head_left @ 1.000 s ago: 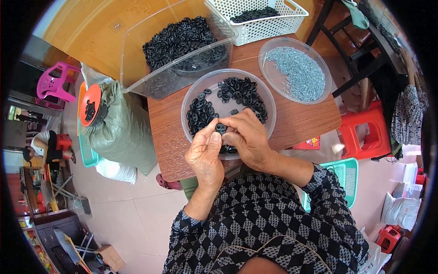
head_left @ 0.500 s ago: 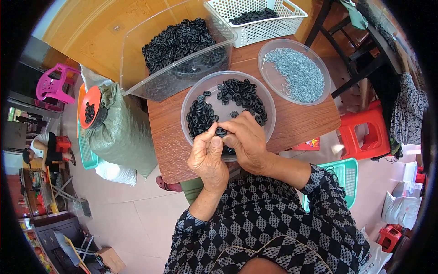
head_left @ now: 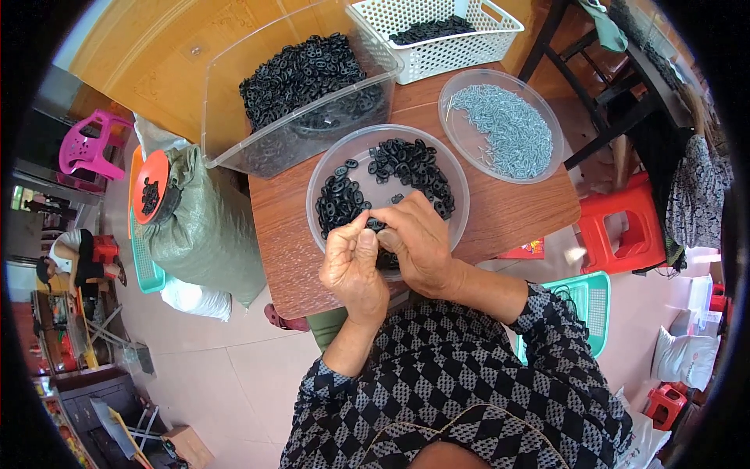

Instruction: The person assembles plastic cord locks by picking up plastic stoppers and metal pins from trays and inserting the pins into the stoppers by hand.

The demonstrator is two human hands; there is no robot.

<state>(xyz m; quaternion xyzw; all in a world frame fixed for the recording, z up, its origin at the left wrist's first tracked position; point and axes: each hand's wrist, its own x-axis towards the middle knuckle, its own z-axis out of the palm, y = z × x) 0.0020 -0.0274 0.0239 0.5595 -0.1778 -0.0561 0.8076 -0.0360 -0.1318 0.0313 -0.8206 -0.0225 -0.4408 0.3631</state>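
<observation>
My left hand point(head_left: 356, 262) and my right hand point(head_left: 419, 244) meet over the near side of a round clear plastic tub point(head_left: 381, 190). Their fingertips pinch a small black oval plastic piece with holes point(head_left: 376, 224) between them. Fingers cover part of it, and whether a screw is in it cannot be seen. Loose black pieces point(head_left: 414, 168) of the same kind lie in the tub, heaped at its left and right sides. To the right of the tub, a shallow round clear dish point(head_left: 459, 125) holds a pile of small silvery screws point(head_left: 512, 133).
Behind the tub stand a large clear bin point(head_left: 273, 144) of black pieces and a white perforated basket point(head_left: 445, 59). The wooden table point(head_left: 285, 270) ends close to my body. A stuffed sack point(head_left: 207, 234) stands left, a red stool point(head_left: 625, 227) right. Another person point(head_left: 70, 250) sits far left.
The view has shifted very slightly. Both hands keep their pinch on the black piece in nearly the same place, with only a small shift of the fingers.
</observation>
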